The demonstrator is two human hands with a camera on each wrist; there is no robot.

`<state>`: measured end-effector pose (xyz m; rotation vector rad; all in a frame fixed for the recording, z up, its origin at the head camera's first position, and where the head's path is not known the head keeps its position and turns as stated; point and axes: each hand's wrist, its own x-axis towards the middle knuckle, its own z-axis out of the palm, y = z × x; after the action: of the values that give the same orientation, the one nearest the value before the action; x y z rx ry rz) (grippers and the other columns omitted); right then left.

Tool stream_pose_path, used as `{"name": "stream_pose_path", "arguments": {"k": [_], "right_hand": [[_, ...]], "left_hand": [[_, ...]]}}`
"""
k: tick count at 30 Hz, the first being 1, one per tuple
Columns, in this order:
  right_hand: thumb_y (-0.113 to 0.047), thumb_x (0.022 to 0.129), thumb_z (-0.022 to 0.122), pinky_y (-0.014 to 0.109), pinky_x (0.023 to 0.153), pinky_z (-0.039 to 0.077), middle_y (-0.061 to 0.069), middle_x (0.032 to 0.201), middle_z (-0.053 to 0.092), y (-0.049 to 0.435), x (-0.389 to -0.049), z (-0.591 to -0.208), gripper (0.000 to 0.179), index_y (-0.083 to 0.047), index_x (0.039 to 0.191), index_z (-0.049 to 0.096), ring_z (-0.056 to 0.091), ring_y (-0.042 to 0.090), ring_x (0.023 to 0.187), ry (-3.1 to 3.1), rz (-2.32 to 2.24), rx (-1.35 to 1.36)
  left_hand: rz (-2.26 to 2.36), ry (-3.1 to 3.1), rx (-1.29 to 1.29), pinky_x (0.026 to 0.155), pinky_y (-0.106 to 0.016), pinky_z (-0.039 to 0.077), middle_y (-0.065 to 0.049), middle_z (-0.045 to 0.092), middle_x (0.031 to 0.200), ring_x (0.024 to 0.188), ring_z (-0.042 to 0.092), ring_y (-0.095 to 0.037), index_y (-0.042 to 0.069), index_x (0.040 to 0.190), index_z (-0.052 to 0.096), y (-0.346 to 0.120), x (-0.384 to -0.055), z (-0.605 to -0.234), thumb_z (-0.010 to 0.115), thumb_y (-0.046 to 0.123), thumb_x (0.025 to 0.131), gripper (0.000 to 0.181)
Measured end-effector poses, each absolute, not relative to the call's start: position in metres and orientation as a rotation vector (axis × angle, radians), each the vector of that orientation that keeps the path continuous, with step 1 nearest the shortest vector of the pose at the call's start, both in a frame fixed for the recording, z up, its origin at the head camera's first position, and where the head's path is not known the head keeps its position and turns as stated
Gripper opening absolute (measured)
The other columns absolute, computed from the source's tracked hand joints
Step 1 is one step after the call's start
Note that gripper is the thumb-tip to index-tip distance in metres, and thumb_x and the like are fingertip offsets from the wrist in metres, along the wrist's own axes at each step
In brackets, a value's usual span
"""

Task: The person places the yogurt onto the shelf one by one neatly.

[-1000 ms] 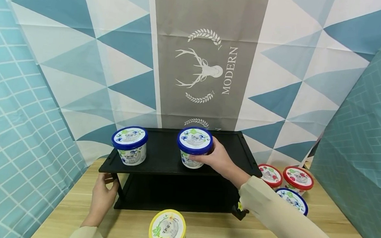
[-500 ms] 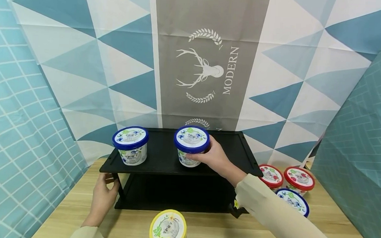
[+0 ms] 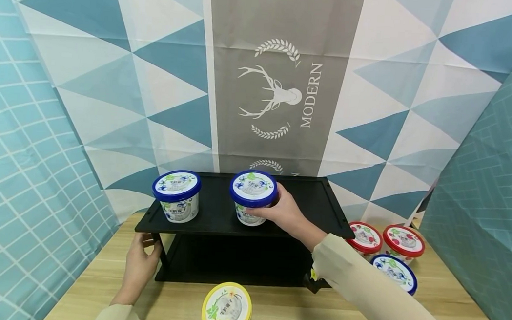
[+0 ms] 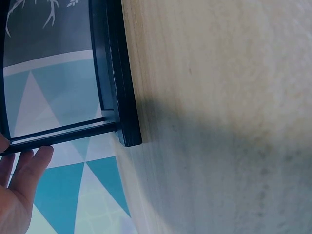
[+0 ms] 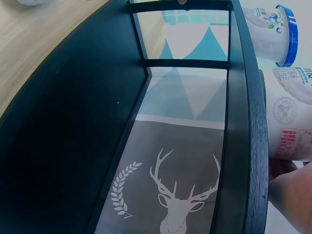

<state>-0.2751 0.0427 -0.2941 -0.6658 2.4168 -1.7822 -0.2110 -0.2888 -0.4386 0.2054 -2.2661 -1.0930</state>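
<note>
My right hand (image 3: 288, 213) grips a blue-lidded tub (image 3: 253, 186) from its right side, upright on or just over the top board of a black two-tier shelf (image 3: 306, 202); contact underneath cannot be told. In the right wrist view the white side of this tub (image 5: 290, 114) stands beside the shelf's upper board. Another blue-lidded tub (image 3: 176, 194) sits at the top board's left end. My left hand (image 3: 139, 265) holds the shelf's front left post, thumb and fingers on either side of the post (image 4: 73, 132) in the left wrist view.
A yellow-lidded tub (image 3: 227, 307) stands on the wooden table (image 3: 282, 313) in front of the shelf. To the right are two red-lidded tubs (image 3: 402, 240) and a blue-lidded tub (image 3: 394, 272). A patterned cloth (image 3: 278, 83) hangs behind the shelf.
My right hand has moved the gripped tub a little to the left along the top board, closer to the other blue-lidded tub. The left hand stays at the post.
</note>
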Motion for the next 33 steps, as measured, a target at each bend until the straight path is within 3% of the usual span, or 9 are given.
{"name": "stream_pose_path", "arguments": {"k": [33], "right_hand": [[-0.021,0.072,0.081,0.044,0.104,0.042,0.005,0.133,0.052,0.023,-0.28,-0.291,0.077,-0.015,0.136,0.039,0.05,0.023,0.124,2.385,-1.794,-0.686]], "left_hand": [[-1.092,-2.263,0.207,0.086,-0.055,0.048,-0.025,0.054,0.111,0.102,0.057,-0.043,-0.003,0.122,0.044,-0.289,-0.213,-0.439,0.05,-0.001,0.089,0.034]]}}
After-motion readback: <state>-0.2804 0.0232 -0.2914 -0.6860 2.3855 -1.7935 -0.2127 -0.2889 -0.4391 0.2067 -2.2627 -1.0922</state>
